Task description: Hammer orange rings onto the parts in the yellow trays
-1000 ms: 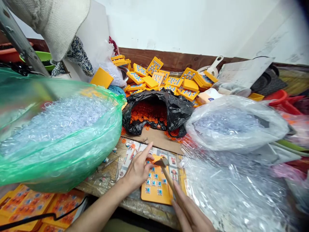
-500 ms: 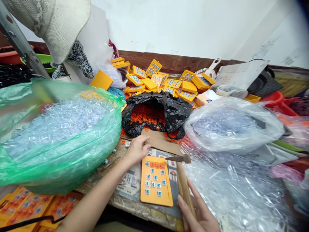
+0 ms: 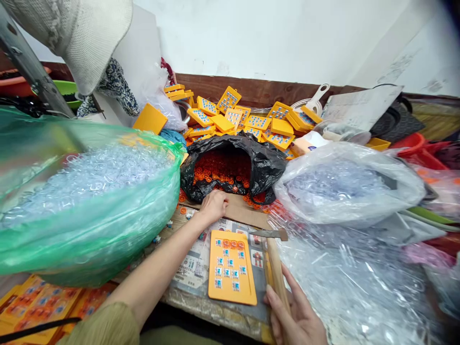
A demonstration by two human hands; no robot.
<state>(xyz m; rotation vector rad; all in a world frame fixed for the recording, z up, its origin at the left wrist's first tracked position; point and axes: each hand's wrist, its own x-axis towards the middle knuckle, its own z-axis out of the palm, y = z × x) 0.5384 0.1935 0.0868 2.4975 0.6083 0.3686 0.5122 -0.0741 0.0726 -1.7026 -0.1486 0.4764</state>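
My left hand [image 3: 214, 205] is at the cardboard in front of the black plastic bag [image 3: 269, 165], its fingers curled in. What they hold, if anything, is hidden. Inside the bag lie many small orange pieces [image 3: 206, 175]. A yellow panel [image 3: 247, 293] rests flat on the worktable, with small blue-and-white parts [image 3: 227, 272] set in it and 3 orange pieces [image 3: 233, 244] in its top row. Closed around the wooden handle of a hammer [image 3: 276, 273], my right hand [image 3: 296, 309] is at the panel's right. The hammer's narrow pointed head extends left, over the panel's upper right corner.
A green bag [image 3: 143, 225] of clear plastic pieces stands left, a white bag [image 3: 406, 191] of clear pieces right. Yellow panels [image 3: 223, 123] are heaped behind the black bag. Clear plastic [image 3: 341, 278] lies right of the hammer. More filled panels [image 3: 43, 306] sit lower left.
My left hand has moved forward and a little right, away from the panel to the front of the black bag. The right hand keeps the hammer in nearly the same place.
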